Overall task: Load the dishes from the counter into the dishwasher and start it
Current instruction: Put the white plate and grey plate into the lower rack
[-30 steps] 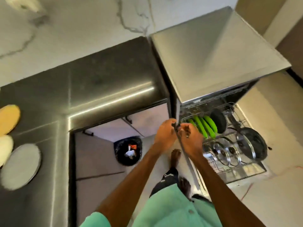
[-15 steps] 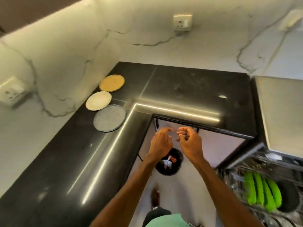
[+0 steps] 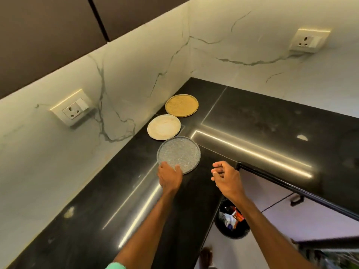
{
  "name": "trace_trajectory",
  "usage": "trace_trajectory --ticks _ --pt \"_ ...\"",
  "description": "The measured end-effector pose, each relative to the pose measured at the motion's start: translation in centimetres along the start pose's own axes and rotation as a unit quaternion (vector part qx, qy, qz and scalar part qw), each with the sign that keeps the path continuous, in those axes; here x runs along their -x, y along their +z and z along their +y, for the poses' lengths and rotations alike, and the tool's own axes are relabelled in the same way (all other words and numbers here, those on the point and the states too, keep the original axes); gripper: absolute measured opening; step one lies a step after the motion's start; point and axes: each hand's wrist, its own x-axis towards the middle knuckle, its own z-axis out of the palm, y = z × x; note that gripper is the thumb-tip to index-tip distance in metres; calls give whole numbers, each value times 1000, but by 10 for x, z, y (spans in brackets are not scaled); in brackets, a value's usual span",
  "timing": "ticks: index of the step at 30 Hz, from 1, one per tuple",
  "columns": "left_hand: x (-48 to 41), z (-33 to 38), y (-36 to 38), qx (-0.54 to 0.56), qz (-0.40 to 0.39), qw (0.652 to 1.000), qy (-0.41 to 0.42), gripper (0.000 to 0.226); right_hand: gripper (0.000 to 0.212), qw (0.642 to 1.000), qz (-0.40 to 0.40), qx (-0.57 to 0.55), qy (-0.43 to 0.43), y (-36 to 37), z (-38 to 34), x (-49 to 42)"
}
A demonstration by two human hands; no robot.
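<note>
Left hand (image 3: 170, 176): closing on the near rim of the textured grey round plate (image 3: 178, 153), thumb laid on its upper face, fingers curled at the near-left edge. Whether any fingertip is under the rim cannot be told. The plate lies flat on the polished black stone counter (image 3: 272, 121).

Right hand (image 3: 226, 178): raised just off the counter's inner corner, fingers loosely curled, holding nothing.

Other dishes: smooth white round plate (image 3: 164, 127) just behind the grey one, rims nearly touching; woven-looking yellow round plate (image 3: 181, 105) behind that, in the corner by the marble wall. Both are untouched.

Change: a second ago both hands were at the dishwasher's pulled-out rack beside upright green plates; half a second ago they hung in mid-air over the black waste bin (image 3: 231, 224). Now the view faces the counter and the left hand has reached the nearest dish.

Judgement: a fresh pick-up is beginning, with three plates left to load and the machine not yet started.
</note>
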Motion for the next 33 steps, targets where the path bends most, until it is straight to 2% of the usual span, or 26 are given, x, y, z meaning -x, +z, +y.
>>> trace_trajectory --ticks 3,8,11,13,15,18,20,22,23,24,25,26,27,29,31,33 --pt "-40 -14 10 -21 14 995 -97 71 19 1000 -13 17 17 17 -2 -19" --pt "-70 -21 18 -8 -11 986 -168 66 17 998 -30 31 40 30 8 -46" --pt "-83 -25 17 63 -61 974 -210 47 14 994 -26 39 96 31 20 -57" --pt "-86 -22 16 188 -121 945 -238 27 18 988 -42 21 149 30 23 -62" --pt "-73 -6 8 272 -233 899 -253 10 27 966 -92 -90 222 29 19 -63" --pt "-52 17 -5 258 -365 868 -217 5 44 892 -157 -282 317 24 16 -72" --pt "-53 19 -7 238 -433 850 -184 13 38 862 -127 -364 328 20 19 -81" --pt "-67 18 -1 192 -463 847 -174 25 27 853 -81 -395 330 16 24 -91" --pt "-78 19 5 160 -442 867 -165 32 23 858 -64 -388 329 13 27 -95" --pt "-90 18 13 112 -387 905 -140 38 20 864 -54 -381 324 9 30 -98" --pt "-105 18 21 31 -301 949 -89 42 18 870 -44 -374 318 5 31 -100" --pt "-120 20 27 -68 -207 976 -21 45 18 873 -34 -372 314 1 35 -102" --pt "-134 24 32 -132 -132 982 44 49 19 875 -25 -371 310 -4 37 -103" --pt "-163 35 44 -167 -76 975 124 62 24 879 -12 -368 303 -13 43 -103" --pt "-190 46 57 -222 -95 955 170 71 24 884 -5 -361 296 -21 47 -99" --pt "-209 47 74 -288 -132 932 179 71 24 886 2 -358 295 -27 52 -95"
